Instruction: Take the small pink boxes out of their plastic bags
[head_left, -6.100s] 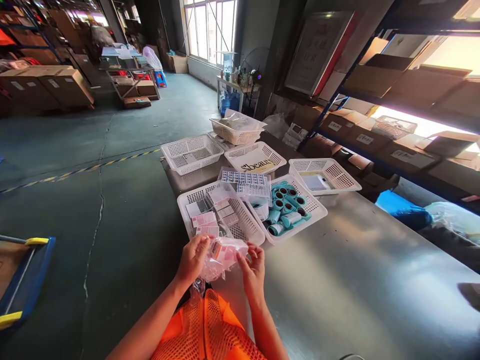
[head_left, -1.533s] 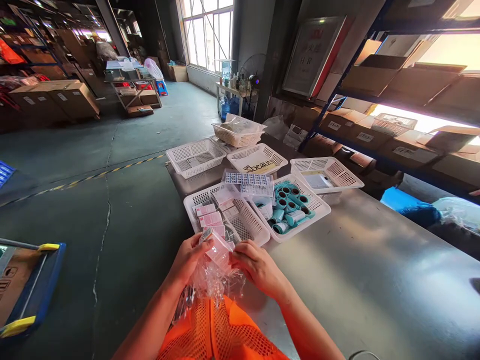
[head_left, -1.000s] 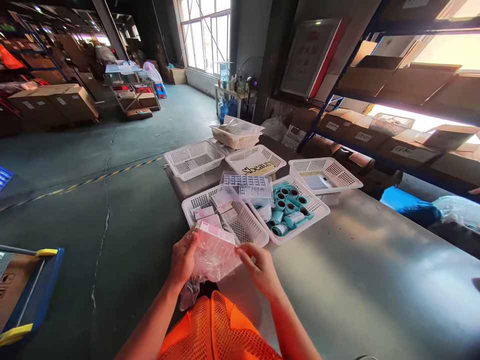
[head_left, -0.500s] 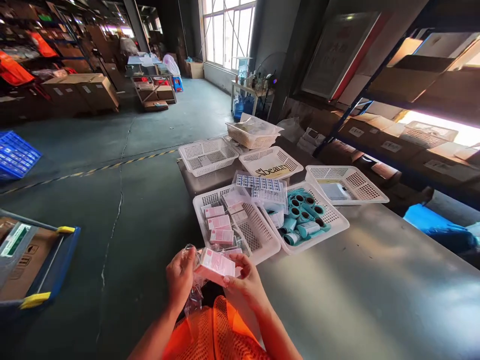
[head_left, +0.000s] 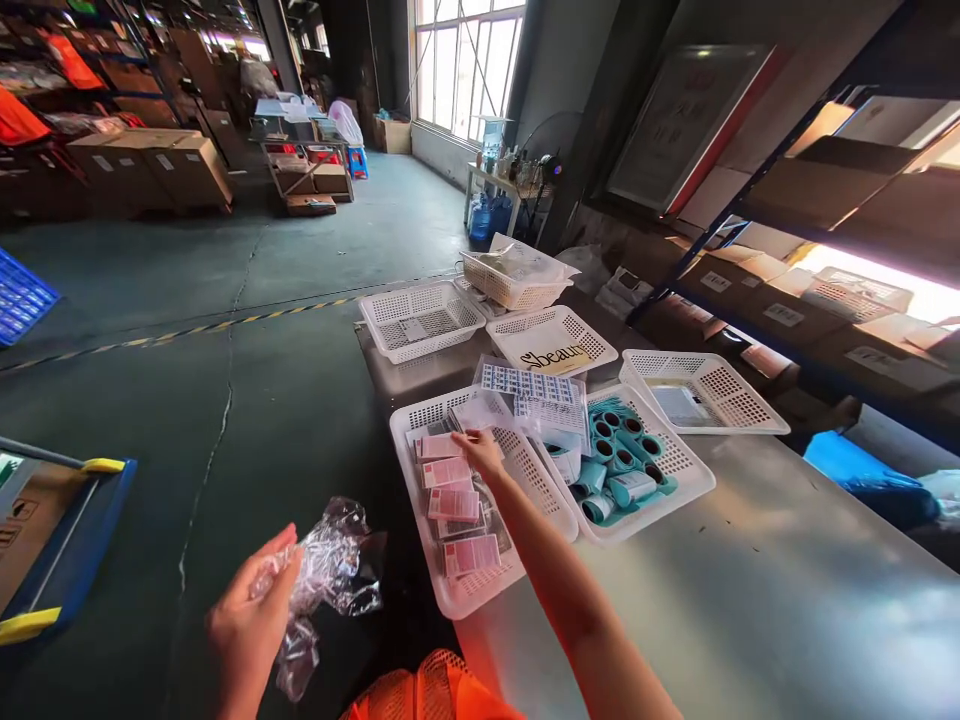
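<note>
My left hand (head_left: 259, 600) is closed around a crumpled clear plastic wrap (head_left: 334, 560), held low over the floor left of the table. Its loose folds hang down and stick out to the right. Over the near-left white basket (head_left: 442, 597), my right hand (head_left: 481, 452) reaches in with fingers closed at the right end of a small pink box (head_left: 433, 447). More pink boxes (head_left: 454, 505) lie in a column below it, the nearest one (head_left: 472, 556) by the basket's front. Part of the top box's end is hidden by my fingers.
Beside it, another basket (head_left: 694, 488) holds teal rolls (head_left: 622, 458), with printed label sheets (head_left: 551, 405) lying across both. Further white baskets (head_left: 420, 350) stand behind on the metal table (head_left: 795, 560). A blue-edged cart (head_left: 82, 560) is on the floor at left; shelving with cartons (head_left: 750, 275) at right.
My hands have parted: the left moved down and left with the wrap, the right moved up into the basket. The pink box between both hands earlier is out of the left hand's reach.
</note>
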